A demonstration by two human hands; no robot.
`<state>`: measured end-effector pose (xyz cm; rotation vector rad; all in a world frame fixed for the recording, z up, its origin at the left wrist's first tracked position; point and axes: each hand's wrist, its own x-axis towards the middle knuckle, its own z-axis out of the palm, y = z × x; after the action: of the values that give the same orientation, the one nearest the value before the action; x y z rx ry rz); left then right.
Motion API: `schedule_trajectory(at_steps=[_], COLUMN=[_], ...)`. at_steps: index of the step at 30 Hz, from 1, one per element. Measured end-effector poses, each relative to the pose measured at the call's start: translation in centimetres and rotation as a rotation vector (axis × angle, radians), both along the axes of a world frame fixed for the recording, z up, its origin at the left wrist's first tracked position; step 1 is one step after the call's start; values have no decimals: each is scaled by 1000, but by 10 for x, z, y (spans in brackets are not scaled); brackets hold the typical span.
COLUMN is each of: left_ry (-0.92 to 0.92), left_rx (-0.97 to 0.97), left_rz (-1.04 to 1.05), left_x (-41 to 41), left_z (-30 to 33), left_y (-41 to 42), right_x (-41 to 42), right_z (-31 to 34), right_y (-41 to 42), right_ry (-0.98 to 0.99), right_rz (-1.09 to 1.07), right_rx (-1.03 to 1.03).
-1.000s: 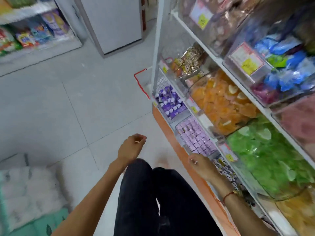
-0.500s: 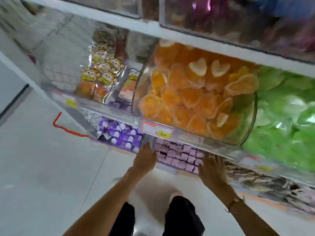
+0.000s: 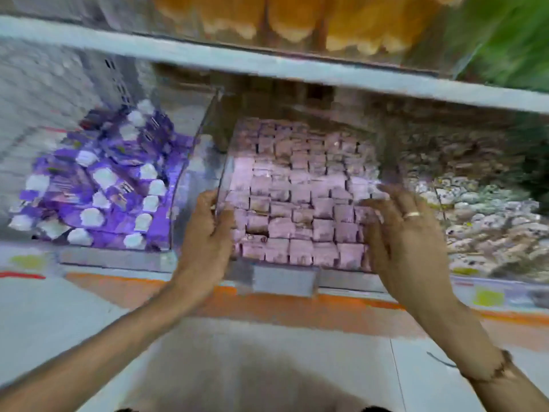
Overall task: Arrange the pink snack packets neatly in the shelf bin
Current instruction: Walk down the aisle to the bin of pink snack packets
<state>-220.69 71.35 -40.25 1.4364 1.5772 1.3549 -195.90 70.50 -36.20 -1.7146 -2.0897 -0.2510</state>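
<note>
Both bare forearms reach up from the bottom corners of the view toward the low white metal shelf (image 3: 267, 69), which spans the frame from nine o'clock to three o'clock. On its bottom tier sits the clear plastic shelf bin (image 3: 285, 281), at the centre, filled with small square pink snack packets (image 3: 300, 200) packed in rough rows.

The left hand (image 3: 205, 242) grips the bin's left wall at about eight o'clock of the packets, thumb curled over the clear edge onto the inner side, the other fingers wrapped outside it. The right hand (image 3: 407, 236) lies at four o'clock of the packets, back upward, fingers (image 3: 383, 193) spread and nearly straight, their tips over the right-hand rows of packets; blur hides whether they press down. A thin metal ring (image 3: 413, 214) shows on one finger and a string bracelet (image 3: 490, 373) on the wrist.

Half a second ago the view was farther back, and both hands were only at the bin's front; now the view is close in and each hand is at one side of the pink packets.

At nine o'clock a neighbouring clear bin holds purple and white packets (image 3: 98, 185); at three o'clock lie pale patterned packets (image 3: 475, 215). Orange sweets (image 3: 326, 19) fill the tier above at twelve o'clock.
</note>
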Motion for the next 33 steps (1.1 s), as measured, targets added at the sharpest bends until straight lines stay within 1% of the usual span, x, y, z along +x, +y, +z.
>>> schedule_trajectory(at_steps=[2, 4, 7, 9, 11, 13, 17, 20, 23, 28, 33], left_ry=[27, 86, 177, 152, 148, 202, 361, 398, 413, 472, 539], left_rx=[23, 14, -53, -124, -200, -225, -192, -150, -143, -142, -50], left_rz=[-42, -51, -82, -98, -58, -8, 81, 107, 119, 121, 90], left_x=[-2, -5, -8, -9, -7, -4, 3, 4, 0, -5, -18], left_z=[-6, -8, 1, 13, 25, 32, 37, 41, 47, 63, 85], left_y=[2, 5, 3, 3, 2, -3, -21, -26, -21, -16, -14], right_x=[4, 8, 12, 14, 13, 12, 10, 13, 16, 18, 23], right_z=[-3, 2, 18, 26, 32, 36, 39, 38, 42, 54, 68], right_y=[-1, -4, -8, -10, -12, -16, -26, -27, -25, -17, -22], right_ry=[-1, 28, 63, 58, 28, -9, 4, 68, 77, 108, 105], right_rz=[6, -8, -76, -156, -224, -253, -275, -271, -253, -211, -128], right_rx=[43, -11, -92, -126, -200, -243, -286, -299, -287, -211, -126])
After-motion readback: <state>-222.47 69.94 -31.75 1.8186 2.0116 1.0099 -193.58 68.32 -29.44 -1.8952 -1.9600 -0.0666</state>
